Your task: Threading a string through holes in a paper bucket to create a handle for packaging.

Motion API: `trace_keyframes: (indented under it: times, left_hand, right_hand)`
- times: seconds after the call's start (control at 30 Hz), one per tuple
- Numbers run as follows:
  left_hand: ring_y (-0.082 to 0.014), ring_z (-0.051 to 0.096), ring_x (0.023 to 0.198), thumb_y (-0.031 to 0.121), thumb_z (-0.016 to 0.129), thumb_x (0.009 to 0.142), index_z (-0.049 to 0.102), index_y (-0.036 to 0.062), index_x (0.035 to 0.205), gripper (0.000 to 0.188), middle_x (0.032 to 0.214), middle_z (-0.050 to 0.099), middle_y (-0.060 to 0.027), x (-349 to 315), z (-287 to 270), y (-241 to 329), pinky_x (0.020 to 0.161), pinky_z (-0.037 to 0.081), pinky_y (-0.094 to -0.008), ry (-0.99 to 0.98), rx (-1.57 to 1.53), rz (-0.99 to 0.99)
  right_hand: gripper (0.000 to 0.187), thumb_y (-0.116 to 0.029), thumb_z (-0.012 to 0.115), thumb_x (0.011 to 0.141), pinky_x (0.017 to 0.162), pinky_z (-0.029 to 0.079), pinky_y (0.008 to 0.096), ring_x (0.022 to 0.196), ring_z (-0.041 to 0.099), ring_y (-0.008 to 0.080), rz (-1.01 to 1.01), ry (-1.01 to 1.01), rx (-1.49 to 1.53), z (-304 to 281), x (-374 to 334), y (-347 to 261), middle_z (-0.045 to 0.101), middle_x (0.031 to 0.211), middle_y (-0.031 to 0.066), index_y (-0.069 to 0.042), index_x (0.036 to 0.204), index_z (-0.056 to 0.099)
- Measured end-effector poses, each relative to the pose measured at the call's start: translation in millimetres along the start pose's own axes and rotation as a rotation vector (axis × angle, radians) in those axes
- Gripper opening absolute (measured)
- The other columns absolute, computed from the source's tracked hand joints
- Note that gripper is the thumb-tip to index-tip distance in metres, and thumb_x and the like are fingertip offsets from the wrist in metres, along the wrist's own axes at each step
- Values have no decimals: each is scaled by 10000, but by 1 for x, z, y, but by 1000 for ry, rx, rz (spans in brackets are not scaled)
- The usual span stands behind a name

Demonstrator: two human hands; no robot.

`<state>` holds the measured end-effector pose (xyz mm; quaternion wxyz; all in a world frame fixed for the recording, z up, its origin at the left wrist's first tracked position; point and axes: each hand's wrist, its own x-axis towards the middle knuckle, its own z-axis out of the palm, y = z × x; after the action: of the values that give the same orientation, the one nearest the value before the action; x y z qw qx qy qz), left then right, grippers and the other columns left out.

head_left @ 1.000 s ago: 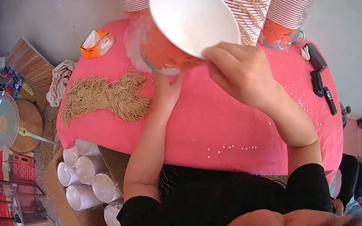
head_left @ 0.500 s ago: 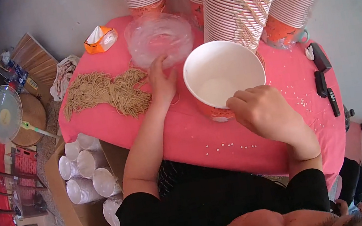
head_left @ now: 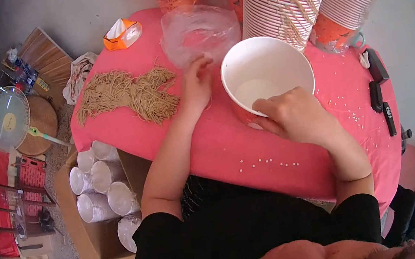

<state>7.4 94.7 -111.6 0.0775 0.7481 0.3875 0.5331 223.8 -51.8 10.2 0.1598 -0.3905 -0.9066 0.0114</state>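
Observation:
A paper bucket [head_left: 266, 65], white inside and orange outside, stands at the middle of the table, its mouth tipped toward me. My right hand [head_left: 296, 117] pinches its near rim, with curled fingers over the inner side and the thumb outside. To the left of the bucket is my left hand [head_left: 197, 84], fingers loosely bent and apart, with nothing visible in it. Just beyond it lies a crumpled clear plastic bag [head_left: 199, 29]. A spread bundle of tan cords [head_left: 128, 96] rests left of my left hand.
A tall stack of paper buckets [head_left: 279, 2] stands behind, tan cords hanging down it. Small white beads [head_left: 268, 160] dot the pink tablecloth [head_left: 210, 145]. A tissue pack [head_left: 121, 34] sits far left; a black remote [head_left: 390, 119] lies right. A cardboard box [head_left: 85, 237] holds stacked white cups.
My right hand has slid left along the bucket's near rim, fingers reaching further inside. My left hand's fingers have turned toward the bucket. The whole view has shifted slightly.

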Motion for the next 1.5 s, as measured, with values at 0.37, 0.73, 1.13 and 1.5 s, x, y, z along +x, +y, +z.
trace_keyframes:
  times: [0.37, 0.73, 1.13, 1.5]
  left_hand:
    - [-187, 623, 775, 107, 681, 838, 658, 3, 923, 137, 859, 649, -101, -27, -62, 29, 695, 489, -313, -113, -82, -225]
    - [-364, 607, 810, 156, 701, 775, 631, 6, 798, 168, 825, 622, -171, -45, -37, 29, 741, 475, -460, -352, 337, -95]
    - [-46, 496, 665, 99, 585, 949, 595, 29, 940, 71, 771, 553, 19, -47, -64, 84, 580, 405, -201, -112, -847, -528]
    - [1, 438, 667, 71, 616, 938, 606, 18, 963, 60, 761, 522, 67, -48, -69, 139, 584, 353, -170, -160, -714, -425]
  right_hand:
    - [211, -259, 658, 823, 579, 513, 447, 648, 665, 317, 22, 31, -60, 5, 0, 0, 644, 654, 124, -74, 906, 597]
    - [223, -280, 647, 828, 582, 522, 446, 638, 668, 316, 33, 34, -106, 6, 0, -3, 645, 646, 133, -70, 893, 613]
    - [206, -256, 670, 819, 715, 494, 458, 788, 644, 356, 45, -231, 48, -37, -24, 14, 661, 768, 155, -51, 808, 674]
    - [278, -160, 751, 742, 716, 499, 416, 813, 647, 320, 68, 16, 294, -47, -21, -2, 666, 851, 137, -21, 966, 663]
